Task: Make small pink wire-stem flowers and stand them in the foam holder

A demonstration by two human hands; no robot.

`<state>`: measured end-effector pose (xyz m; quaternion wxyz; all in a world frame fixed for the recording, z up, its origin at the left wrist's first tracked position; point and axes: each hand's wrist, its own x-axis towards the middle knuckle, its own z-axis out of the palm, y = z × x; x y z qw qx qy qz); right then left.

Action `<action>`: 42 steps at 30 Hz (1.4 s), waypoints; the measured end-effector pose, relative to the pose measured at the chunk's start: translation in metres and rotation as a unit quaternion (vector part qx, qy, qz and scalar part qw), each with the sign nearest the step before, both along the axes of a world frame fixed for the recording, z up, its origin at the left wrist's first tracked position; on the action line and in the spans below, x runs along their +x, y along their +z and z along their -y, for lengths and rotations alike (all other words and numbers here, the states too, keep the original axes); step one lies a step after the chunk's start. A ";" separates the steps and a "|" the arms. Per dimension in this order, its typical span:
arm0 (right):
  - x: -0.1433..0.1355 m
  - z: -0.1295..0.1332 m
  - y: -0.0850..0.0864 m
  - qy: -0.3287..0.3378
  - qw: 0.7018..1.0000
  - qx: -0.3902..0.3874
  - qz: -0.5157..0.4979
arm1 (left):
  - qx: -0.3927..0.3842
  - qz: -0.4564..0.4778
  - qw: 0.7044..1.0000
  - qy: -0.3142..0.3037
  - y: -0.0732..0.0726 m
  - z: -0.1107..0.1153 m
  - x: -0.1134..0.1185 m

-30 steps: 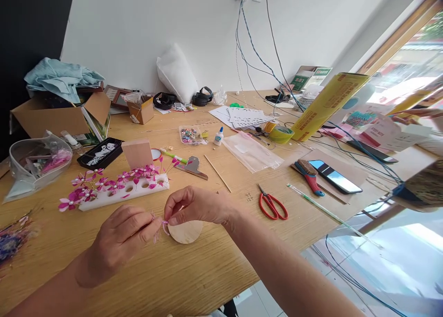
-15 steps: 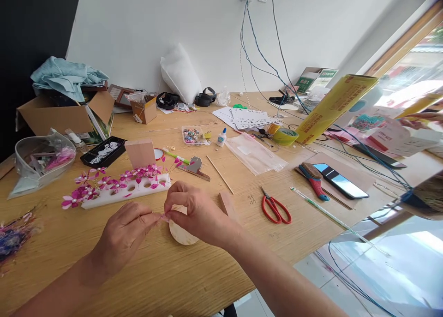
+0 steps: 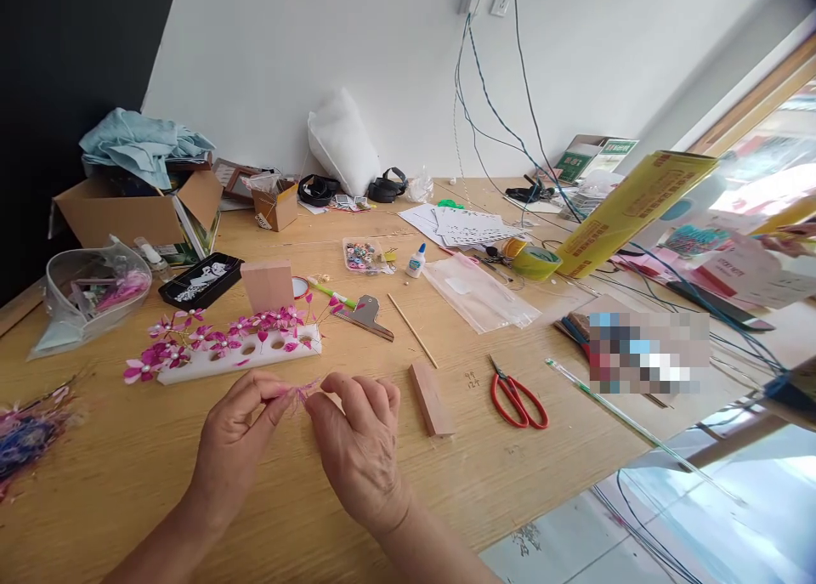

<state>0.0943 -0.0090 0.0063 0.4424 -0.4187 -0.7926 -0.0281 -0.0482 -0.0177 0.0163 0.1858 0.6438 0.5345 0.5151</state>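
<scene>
Pink-purple threads (image 3: 298,396) stretch between both hands over the table's front part. My left hand (image 3: 246,431) pinches them between thumb and fingertips. From the other side, my right hand (image 3: 357,439) holds the threads' other end with curled fingers. Behind my left hand lies a white holder with round holes (image 3: 235,360). Magenta flowers with pearl centres (image 3: 217,337) rest on and beside it. A small wooden block (image 3: 430,399) lies to the right of my right hand, and red-handled scissors (image 3: 516,397) are farther right.
A pinkish block (image 3: 268,286) stands behind the flowers. A metal clip (image 3: 366,314), a thin stick (image 3: 413,330), a glue bottle (image 3: 416,261) and a plastic bag (image 3: 478,293) lie farther back. Tangled threads (image 3: 29,435) are at the left edge. A yellow roll (image 3: 637,214) leans at right.
My right hand has turned, its back now facing up. The round wooden disc seen beneath it before no longer shows. The threads between the hands are more visible, and the view has shifted slightly.
</scene>
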 end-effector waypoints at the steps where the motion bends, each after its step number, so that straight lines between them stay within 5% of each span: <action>1: -0.001 -0.001 -0.003 -0.002 1.000 -0.012 -0.019 | 0.004 0.009 1.000 0.004 -0.001 0.000 0.001; 5: 0.001 -0.006 -0.006 0.047 0.979 -0.134 -0.144 | 0.032 -0.009 0.999 0.026 -0.003 0.002 0.000; 8: 0.010 -0.011 -0.002 0.081 0.921 -0.245 -0.290 | 0.081 -0.079 0.993 0.036 -0.002 0.004 -0.004; 11: 0.015 -0.011 0.003 0.115 0.836 -0.343 -0.412 | 0.127 -0.133 0.982 0.035 0.001 0.006 -0.005; 15: 0.010 -0.008 0.008 0.185 0.672 -0.484 -0.529 | 0.122 -0.127 0.984 0.038 0.001 0.005 -0.003; 17: 0.004 -0.007 0.011 0.212 0.628 -0.509 -0.549 | 0.094 -0.111 0.988 0.043 -0.001 0.005 -0.001; 24: -0.011 -0.012 0.011 0.216 0.652 -0.498 -0.529 | 0.068 -0.074 0.995 0.029 -0.005 0.004 0.002; 31: -0.017 -0.011 0.004 0.219 0.608 -0.522 -0.556 | -0.037 0.081 0.996 0.027 -0.010 0.003 0.007; 36: -0.021 -0.011 -0.002 0.227 0.535 -0.552 -0.597 | -0.160 0.333 0.929 0.015 -0.013 0.001 0.017; 39: -0.020 -0.012 -0.004 0.219 0.532 -0.556 -0.600 | -0.190 0.409 0.892 0.014 -0.011 0.001 0.020; 42: -0.016 -0.012 -0.002 0.213 0.551 -0.552 -0.588 | -0.189 0.418 0.889 0.014 -0.012 0.001 0.021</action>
